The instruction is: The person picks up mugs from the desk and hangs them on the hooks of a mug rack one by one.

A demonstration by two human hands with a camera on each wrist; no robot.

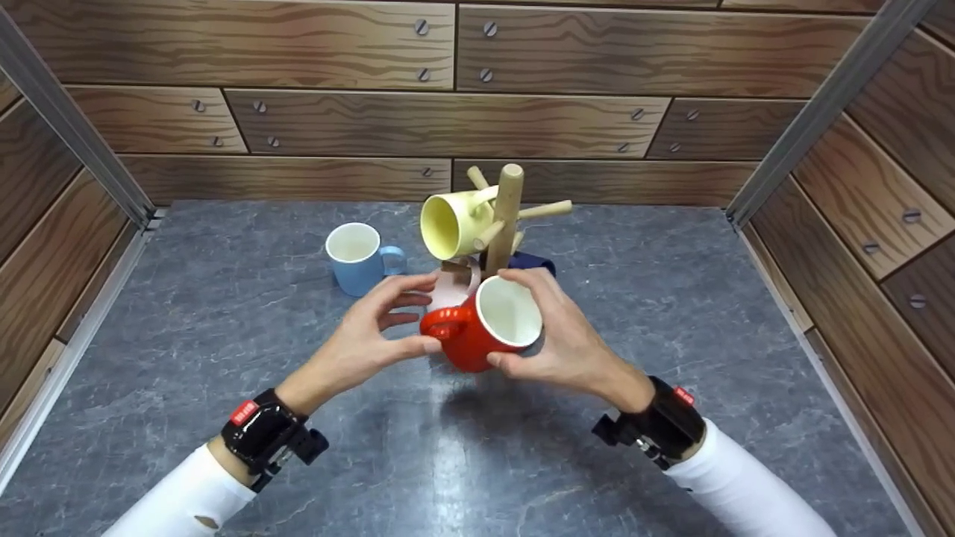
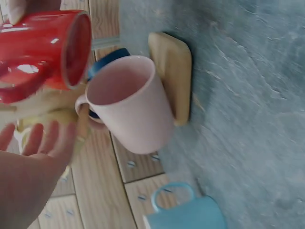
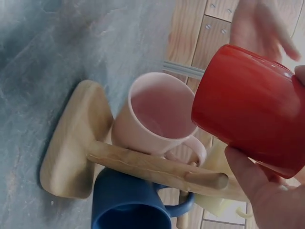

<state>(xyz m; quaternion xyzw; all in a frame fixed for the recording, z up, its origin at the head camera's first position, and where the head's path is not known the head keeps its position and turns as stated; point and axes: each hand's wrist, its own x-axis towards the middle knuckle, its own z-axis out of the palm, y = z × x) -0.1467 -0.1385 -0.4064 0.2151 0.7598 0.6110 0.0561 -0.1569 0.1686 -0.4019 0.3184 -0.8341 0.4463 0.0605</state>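
My right hand (image 1: pixel 571 339) grips a red mug (image 1: pixel 470 339) by its body, thumb on the near side and fingers on the far side. The mug is held in the air, tilted, its white inside showing in the head view and its handle toward the left. My left hand (image 1: pixel 369 328) is beside that handle, fingers spread and thumb tip near it. Behind is a wooden mug tree (image 1: pixel 507 216). A yellow mug (image 1: pixel 455 224) hangs on an upper peg; a pink mug (image 2: pixel 133 105) and a dark blue mug (image 3: pixel 133 200) hang lower.
A light blue mug (image 1: pixel 357 261) stands upright on the grey marbled table (image 1: pixel 224 335), left of the tree. The tree's wooden base (image 3: pixel 76 143) rests on the table. Other pegs (image 1: pixel 548 209) stick out from the post. Wood-patterned walls (image 1: pixel 336 123) enclose the back and sides.
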